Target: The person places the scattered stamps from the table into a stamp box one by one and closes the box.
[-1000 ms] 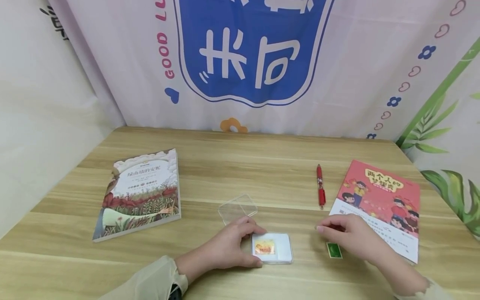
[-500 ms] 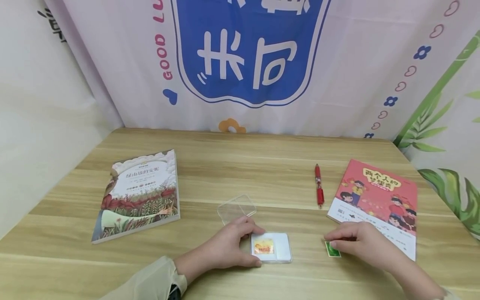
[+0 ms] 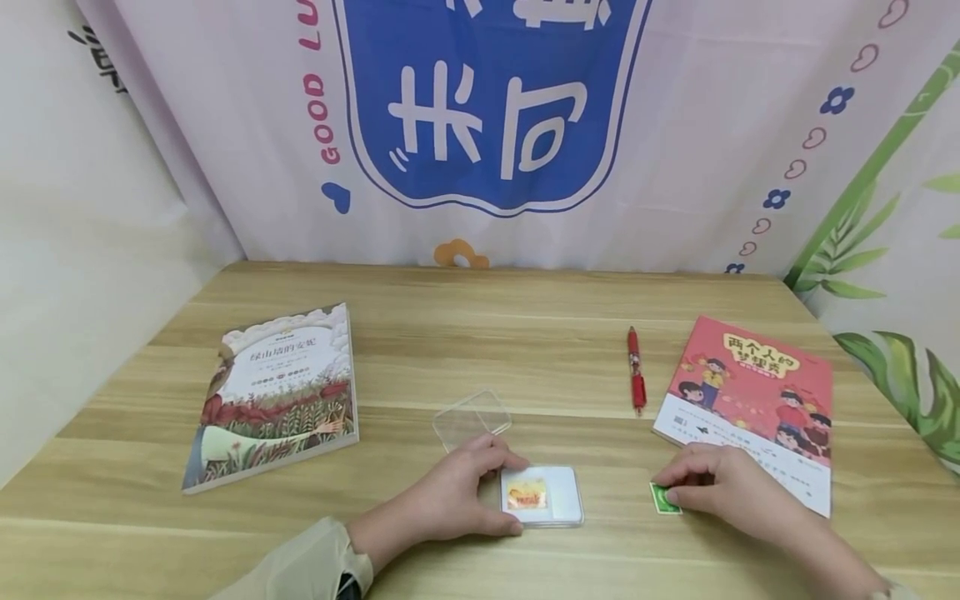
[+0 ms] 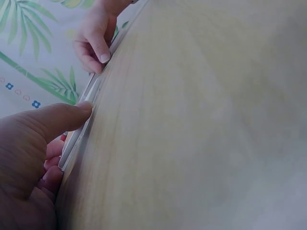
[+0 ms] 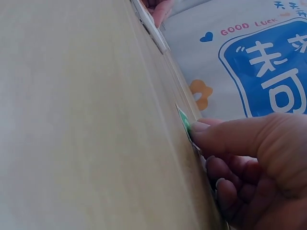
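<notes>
green stamp (image 3: 662,501) in right hand (image 3: 723,486), case (image 3: 565,495) in left hand (image 3: 455,493)

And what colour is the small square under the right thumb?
The small square is green with a pale border, clearest in the head view.

On my head feed the right hand (image 3: 726,485), a second ago reaching past the green stamp (image 3: 662,503) with fingertips nearer the white case (image 3: 566,492), has drawn back, farther right of that case. I now see its thumb and fingers pinch the stamp, covering more of it.
</notes>
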A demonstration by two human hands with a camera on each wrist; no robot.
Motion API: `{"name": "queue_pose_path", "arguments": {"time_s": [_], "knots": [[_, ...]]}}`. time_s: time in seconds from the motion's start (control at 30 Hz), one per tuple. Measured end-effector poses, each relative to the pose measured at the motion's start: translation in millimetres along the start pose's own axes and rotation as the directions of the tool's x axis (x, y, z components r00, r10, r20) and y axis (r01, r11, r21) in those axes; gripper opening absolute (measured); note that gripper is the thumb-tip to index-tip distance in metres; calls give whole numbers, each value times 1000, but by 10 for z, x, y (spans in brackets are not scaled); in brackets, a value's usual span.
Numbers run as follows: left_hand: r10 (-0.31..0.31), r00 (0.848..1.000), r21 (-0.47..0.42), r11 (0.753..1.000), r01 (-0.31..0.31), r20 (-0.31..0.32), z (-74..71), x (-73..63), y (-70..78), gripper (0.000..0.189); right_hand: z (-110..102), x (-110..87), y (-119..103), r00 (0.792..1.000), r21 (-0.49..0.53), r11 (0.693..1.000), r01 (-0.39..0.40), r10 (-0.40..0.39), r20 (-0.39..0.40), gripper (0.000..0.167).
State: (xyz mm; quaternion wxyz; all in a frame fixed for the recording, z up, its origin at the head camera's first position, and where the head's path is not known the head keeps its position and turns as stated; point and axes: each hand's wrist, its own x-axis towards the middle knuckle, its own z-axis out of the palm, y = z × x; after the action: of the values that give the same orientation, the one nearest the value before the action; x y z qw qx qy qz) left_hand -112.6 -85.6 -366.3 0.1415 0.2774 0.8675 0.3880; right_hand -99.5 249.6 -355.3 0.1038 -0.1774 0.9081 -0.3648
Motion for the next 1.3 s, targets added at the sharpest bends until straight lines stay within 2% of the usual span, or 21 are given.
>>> {"name": "queue_pose_path", "arguments": {"time_s": [0.3,0.73,1.1,1.3], "knots": [[0,1000,1,1000,0,-8,-4,-3,-3,55,15,15,-2,998,64,996,-57,57,9,12],[2,1000,-4,1000,-2,-9,-5,-8,-12,55,77,22,-44,997,91,994,-57,61,-42,13],[15,1000,6,1000,-15,-13,6,-5,-13,56,20,41,-119,985,112,979,-173,170,37,13],[25,999,11,1000,-25,-22,9,-10,-13,56,-6,100,-136,991,176,977,-119,106,77,13]]}}
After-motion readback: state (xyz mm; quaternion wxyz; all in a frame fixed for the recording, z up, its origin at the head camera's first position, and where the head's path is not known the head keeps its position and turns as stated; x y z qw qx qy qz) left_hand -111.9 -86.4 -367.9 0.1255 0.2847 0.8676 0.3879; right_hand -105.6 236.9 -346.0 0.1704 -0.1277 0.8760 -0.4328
